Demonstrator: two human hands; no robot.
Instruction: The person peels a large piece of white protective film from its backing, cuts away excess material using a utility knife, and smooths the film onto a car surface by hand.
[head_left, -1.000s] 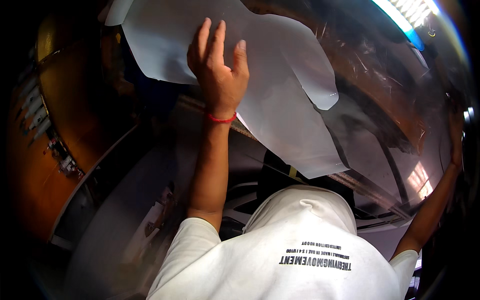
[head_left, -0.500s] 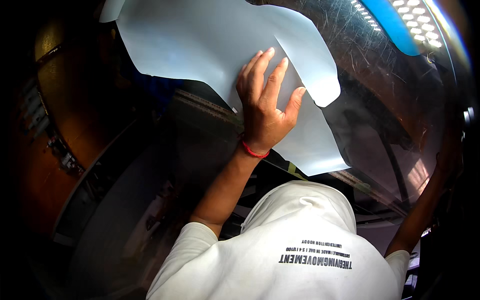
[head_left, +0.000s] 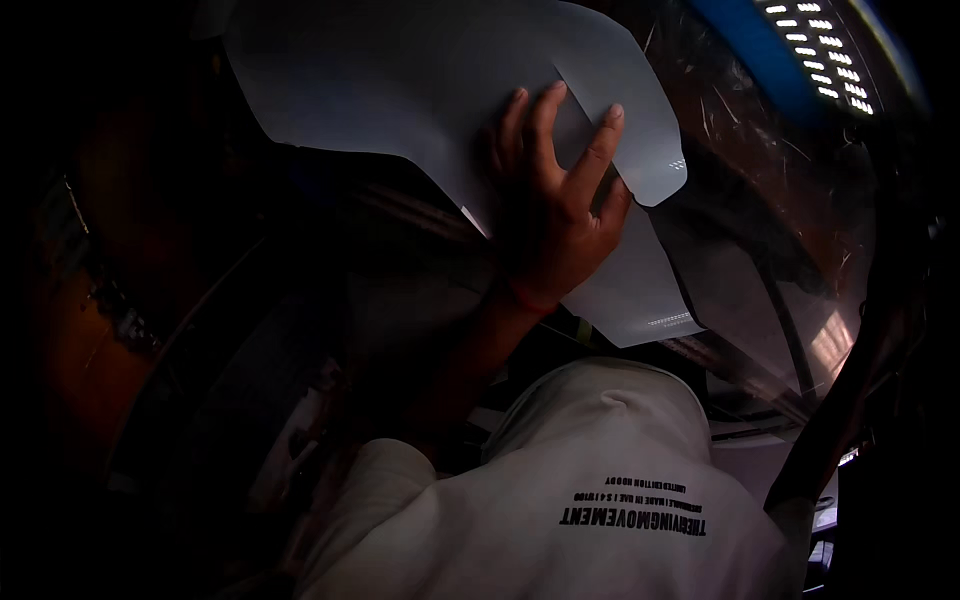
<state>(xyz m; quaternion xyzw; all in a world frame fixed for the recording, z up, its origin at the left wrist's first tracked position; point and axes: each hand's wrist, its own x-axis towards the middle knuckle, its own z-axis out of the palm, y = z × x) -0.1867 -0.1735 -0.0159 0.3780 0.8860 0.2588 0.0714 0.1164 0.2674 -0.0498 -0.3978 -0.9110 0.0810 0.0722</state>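
My left hand (head_left: 565, 195) lies palm down, fingers spread, on a large pale grey sheet (head_left: 350, 90) with curved, cut edges. It holds nothing that I can see. By my fingertips runs a slit between the sheet's main part and a rounded flap (head_left: 645, 150) on the right. The sheet lies over a dark, glossy, scratched surface (head_left: 740, 170). My right arm (head_left: 830, 430) reaches up along the right side as a dark shape; its hand is lost in shadow.
A row of bright lights and a blue panel (head_left: 750, 50) show at the upper right. My white top (head_left: 620, 440) fills the lower middle. Orange-brown surfaces with small grey objects (head_left: 130, 325) lie in the dark at far left.
The picture has become much darker. My left hand has shifted slightly to the right and turned a little, its index finger now nearer the flap. The sheet has barely moved.
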